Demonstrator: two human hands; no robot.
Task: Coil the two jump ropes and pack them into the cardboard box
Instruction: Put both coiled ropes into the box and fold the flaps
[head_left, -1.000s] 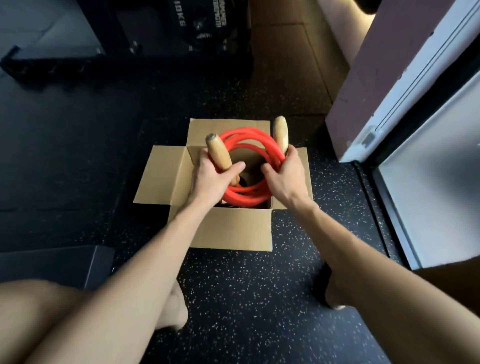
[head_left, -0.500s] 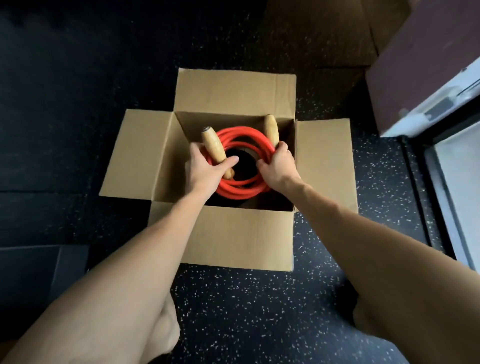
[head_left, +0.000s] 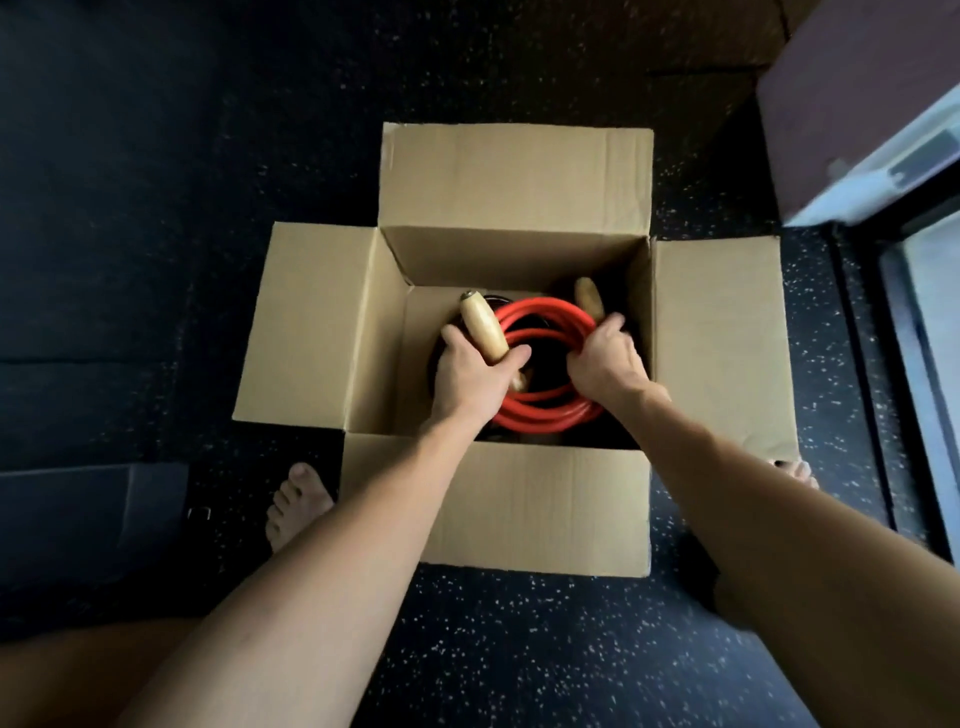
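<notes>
The cardboard box (head_left: 514, 509) stands open on the dark speckled floor (head_left: 519, 649), its four flaps folded outward. Both hands reach down inside it. The left hand (head_left: 470, 374) grips the red jump rope (head_left: 545, 418) together with one wooden handle (head_left: 483, 330), which sticks up past the thumb. The right hand (head_left: 605, 364) has its fingers curled round the other side of the coil, just below the second wooden handle (head_left: 588, 300), which lies close to the box's right wall. The coil sits low in the box, over something dark (head_left: 540, 358) that is too shadowed to make out. A bare foot (head_left: 296, 501) rests beside the box's near left corner, and toes (head_left: 797, 473) show past the right flap (head_left: 722, 338). A dark block (head_left: 93, 514) lies at lower left; a maroon panel (head_left: 857, 93) and a pale frame (head_left: 883, 171) stand at upper right
</notes>
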